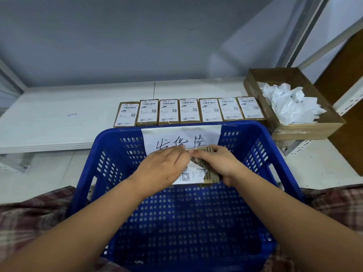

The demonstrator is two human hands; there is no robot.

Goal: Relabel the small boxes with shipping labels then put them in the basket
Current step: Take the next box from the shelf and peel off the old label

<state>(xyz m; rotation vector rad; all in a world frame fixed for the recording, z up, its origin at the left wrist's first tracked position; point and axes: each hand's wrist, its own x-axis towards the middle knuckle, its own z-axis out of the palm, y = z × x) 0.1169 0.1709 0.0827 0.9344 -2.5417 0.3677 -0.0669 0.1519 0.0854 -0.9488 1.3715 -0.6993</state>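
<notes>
Over the blue plastic basket [110,154] I hold one small cardboard box [209,169]. My right hand [216,161] grips the box from the right side. My left hand [163,167] pinches the white shipping label [189,176], which is partly peeled off the box and curls up at its top edge. Several more small boxes with labels [169,111] lie in a row on the white shelf behind the basket. The basket's floor shows nothing lying in it.
A paper sign with handwriting [180,137] hangs on the basket's far wall. An open cardboard carton of crumpled white label scraps [290,103] stands at the right. The white shelf [59,118] stretches left. Plaid cloth [29,213] covers my lap.
</notes>
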